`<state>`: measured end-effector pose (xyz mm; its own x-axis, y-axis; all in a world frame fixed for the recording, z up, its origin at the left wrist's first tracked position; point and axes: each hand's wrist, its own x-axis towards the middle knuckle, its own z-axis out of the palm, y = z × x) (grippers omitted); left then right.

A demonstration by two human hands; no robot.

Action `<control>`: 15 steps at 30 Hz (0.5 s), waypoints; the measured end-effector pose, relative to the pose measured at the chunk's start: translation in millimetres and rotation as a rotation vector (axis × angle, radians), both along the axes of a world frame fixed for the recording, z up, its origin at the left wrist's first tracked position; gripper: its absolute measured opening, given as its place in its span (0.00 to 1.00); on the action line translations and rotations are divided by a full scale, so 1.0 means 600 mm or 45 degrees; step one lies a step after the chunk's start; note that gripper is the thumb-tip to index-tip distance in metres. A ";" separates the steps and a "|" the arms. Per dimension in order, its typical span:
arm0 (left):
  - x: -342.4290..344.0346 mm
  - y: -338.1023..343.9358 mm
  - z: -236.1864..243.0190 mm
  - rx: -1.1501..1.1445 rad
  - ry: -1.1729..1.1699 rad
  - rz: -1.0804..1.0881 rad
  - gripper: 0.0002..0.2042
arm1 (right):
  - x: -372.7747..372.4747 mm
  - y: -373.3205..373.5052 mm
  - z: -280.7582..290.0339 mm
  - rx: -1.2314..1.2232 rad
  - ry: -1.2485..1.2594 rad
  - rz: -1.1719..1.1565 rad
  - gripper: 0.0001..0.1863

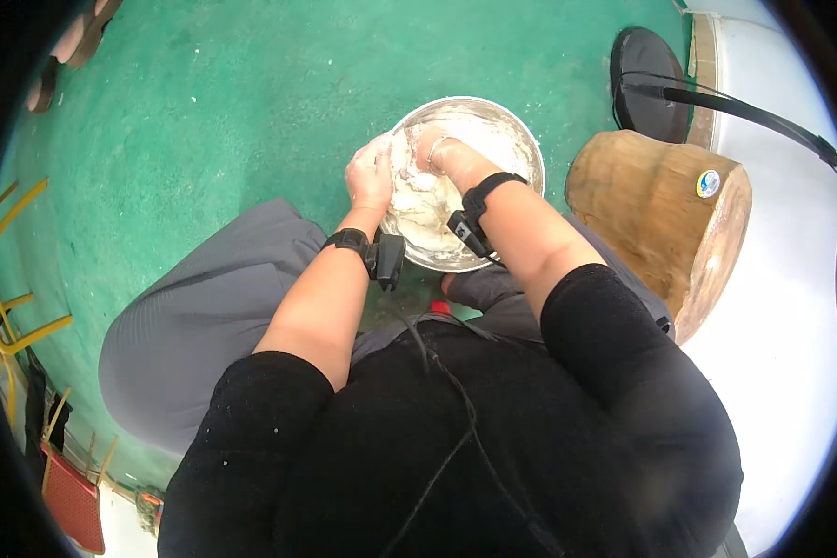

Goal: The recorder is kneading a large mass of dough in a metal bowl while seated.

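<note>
A round metal bowl (541,177) stands on the floor between my legs. Pale, sticky dough (428,209) lies in its lower left part, with loose white flour (498,130) farther back and to the right. My left hand (370,172) is closed over the bowl's left rim, its fingertips partly hidden. Inside the bowl, my right hand (428,149) presses into the dough near the left wall, and its fingers are mostly hidden there. Each forearm carries a black strap with a small device, and a thin bracelet circles my right wrist.
To the right stands a wooden stump-like block (656,200), with a black round stand base (651,84) behind it. A white surface (763,325) runs along the right. Yellow metal legs (33,335) and a red woven seat (73,498) are at the left. A cable hangs over my shirt.
</note>
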<state>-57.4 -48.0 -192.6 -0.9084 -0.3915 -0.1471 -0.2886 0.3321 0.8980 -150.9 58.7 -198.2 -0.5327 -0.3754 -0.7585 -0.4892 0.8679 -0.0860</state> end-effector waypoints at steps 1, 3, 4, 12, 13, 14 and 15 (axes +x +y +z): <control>-0.002 0.001 0.000 -0.016 0.001 -0.001 0.12 | -0.005 -0.001 0.005 0.018 -0.074 0.052 0.15; -0.005 0.008 -0.003 0.023 -0.006 -0.008 0.12 | -0.005 0.005 0.021 0.029 -0.134 0.094 0.19; 0.003 0.003 -0.008 0.065 -0.044 -0.003 0.12 | 0.012 0.008 0.036 -0.020 -0.140 0.188 0.21; -0.014 -0.006 0.008 0.044 -0.077 -0.127 0.11 | 0.123 0.134 0.155 -0.396 -0.098 0.243 0.26; -0.013 -0.011 0.005 0.045 -0.084 -0.117 0.11 | 0.140 0.140 0.178 -0.403 -0.097 0.237 0.26; -0.008 -0.017 0.001 0.044 -0.093 -0.105 0.11 | 0.157 0.145 0.202 -0.430 -0.157 0.139 0.28; -0.011 -0.009 0.014 0.044 -0.142 -0.154 0.12 | 0.166 0.161 0.220 -0.441 -0.200 0.027 0.29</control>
<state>-64.3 -53.3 -184.1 -0.9258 -0.2733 -0.2610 -0.3467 0.3398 0.8743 -51.4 155.2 -66.2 -0.4095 -0.6337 -0.6563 -0.4643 0.7640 -0.4481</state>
